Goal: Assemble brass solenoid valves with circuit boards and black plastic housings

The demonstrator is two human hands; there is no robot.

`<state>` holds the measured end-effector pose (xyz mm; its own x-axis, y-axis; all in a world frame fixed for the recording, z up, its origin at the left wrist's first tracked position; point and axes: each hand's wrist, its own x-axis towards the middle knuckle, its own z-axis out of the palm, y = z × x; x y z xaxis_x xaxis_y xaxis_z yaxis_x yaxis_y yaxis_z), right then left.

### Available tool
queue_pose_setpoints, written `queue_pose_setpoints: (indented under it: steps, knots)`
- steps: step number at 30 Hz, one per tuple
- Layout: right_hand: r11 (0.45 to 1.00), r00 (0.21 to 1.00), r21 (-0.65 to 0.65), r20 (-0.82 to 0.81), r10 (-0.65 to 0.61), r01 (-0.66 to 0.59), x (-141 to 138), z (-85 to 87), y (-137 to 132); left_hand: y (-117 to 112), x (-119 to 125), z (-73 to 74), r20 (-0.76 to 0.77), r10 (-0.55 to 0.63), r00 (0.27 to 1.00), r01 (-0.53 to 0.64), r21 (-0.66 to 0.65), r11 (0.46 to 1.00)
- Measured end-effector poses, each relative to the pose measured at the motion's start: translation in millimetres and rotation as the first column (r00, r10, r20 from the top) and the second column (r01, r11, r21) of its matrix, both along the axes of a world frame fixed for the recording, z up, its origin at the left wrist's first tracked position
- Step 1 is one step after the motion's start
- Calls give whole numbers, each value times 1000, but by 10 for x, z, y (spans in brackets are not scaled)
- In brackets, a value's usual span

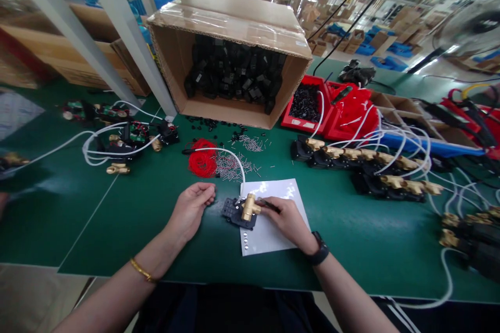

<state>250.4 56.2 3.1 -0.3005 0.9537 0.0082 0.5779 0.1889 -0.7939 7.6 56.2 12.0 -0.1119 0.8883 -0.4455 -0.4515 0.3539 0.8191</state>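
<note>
A black valve part with a brass fitting (245, 209) lies on the green table at the left edge of a white paper sheet (269, 231). My right hand (287, 218) is closed around a thin dark tool whose tip touches the brass fitting. My left hand (191, 208) rests just left of the part, fingers curled with the tips pinched together; what they hold, if anything, is too small to see. A white tube (234, 158) arcs from the part toward a heap of red rings (202, 160).
An open cardboard box (230, 21) of black parts stands behind. Small metal pins (234, 164) are scattered near the red rings. Red bins (312, 114) sit to the right, with rows of finished brass-and-black valves (363, 161) and white tubing. More valves and tubes (121, 140) lie at left.
</note>
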Motion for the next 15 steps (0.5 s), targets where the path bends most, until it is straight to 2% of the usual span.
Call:
queue_pose_setpoints:
  steps: [2, 4, 9, 12, 15]
  knots:
    - [990, 982, 6, 128, -142, 143, -7, 45, 191, 73, 10, 14, -6, -36, 999, 36, 12, 999]
    - [964, 935, 70, 237, -264, 255, -72, 46, 413, 156, 27, 25, -21, -72, 997, 73, 33, 997]
    - [967, 927, 88, 275, -254, 239, -329, -24, 786, 302, 70, 14, -42, -260, 965, 261, 32, 965]
    - [972, 943, 78, 238, -233, 221, -351, 31, 759, 308, 101, -14, -66, -346, 936, 349, 30, 937]
    - [976, 967, 47, 136, -216, 212, -251, 139, 466, 284, 130, -53, -97, -384, 918, 391, 57, 919]
